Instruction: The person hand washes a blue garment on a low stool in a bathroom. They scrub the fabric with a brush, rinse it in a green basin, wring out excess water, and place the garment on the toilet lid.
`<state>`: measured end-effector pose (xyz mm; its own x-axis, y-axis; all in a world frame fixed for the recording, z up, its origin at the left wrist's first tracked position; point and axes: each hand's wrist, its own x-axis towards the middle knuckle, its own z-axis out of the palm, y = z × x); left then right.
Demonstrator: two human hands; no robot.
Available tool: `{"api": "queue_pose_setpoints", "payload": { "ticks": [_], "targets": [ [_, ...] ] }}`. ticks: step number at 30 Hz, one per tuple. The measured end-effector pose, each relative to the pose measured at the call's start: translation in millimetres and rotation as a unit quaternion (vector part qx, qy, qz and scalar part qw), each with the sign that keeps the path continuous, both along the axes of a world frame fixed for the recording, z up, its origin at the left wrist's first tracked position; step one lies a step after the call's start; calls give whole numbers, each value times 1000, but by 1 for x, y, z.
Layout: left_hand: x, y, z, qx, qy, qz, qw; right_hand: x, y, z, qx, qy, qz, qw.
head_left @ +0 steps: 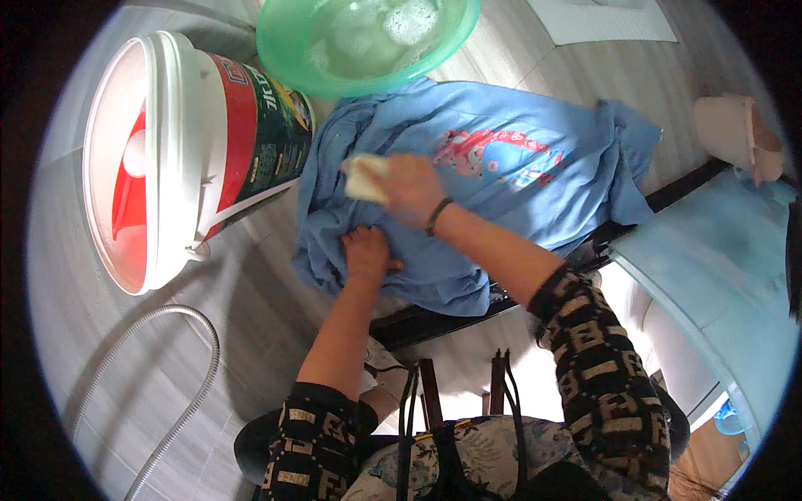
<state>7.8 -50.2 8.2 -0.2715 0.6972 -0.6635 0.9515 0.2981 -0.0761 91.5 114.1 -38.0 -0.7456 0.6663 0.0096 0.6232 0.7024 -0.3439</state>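
Observation:
A blue garment (pixel 535 209) with a red and white printed picture lies spread and wrinkled in front of me. My right hand (pixel 411 188) is closed round a pale yellow bar of soap (pixel 365 179) over the garment's left part, slightly blurred. Nearer to me, my left hand (pixel 365 252) presses down on the cloth with its thumb apart from the fingers. Beyond the garment stands a green basin (pixel 288 71) of cloudy, sudsy water.
To the left, a large white bucket (pixel 188 150) with a red and dark green label lies on its side. A grey corrugated hose (pixel 213 346) curves below it. A pink bin (pixel 725 125) and a pale blue panel (pixel 710 275) stand on the right.

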Motion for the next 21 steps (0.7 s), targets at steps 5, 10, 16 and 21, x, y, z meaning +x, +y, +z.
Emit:
{"api": "queue_pose_setpoints", "payload": {
  "ticks": [5, 10, 16, 21],
  "targets": [
    [-3, -5, -5, 31, 10, -7, 999, 57, 108, -19, 114, -119, -41, 985],
    [-3, -4, -2, 21, -25, 11, 999, 77, 147, 16, 57, -201, -288, 934],
    [-2, -9, 3, 49, -16, 20, 998, 12, 1, 25, -10, -86, 74, 993],
    [-4, -6, -7, 31, -20, 32, 999, 101, 146, 1, 25, -282, -327, 902]
  ]
}}
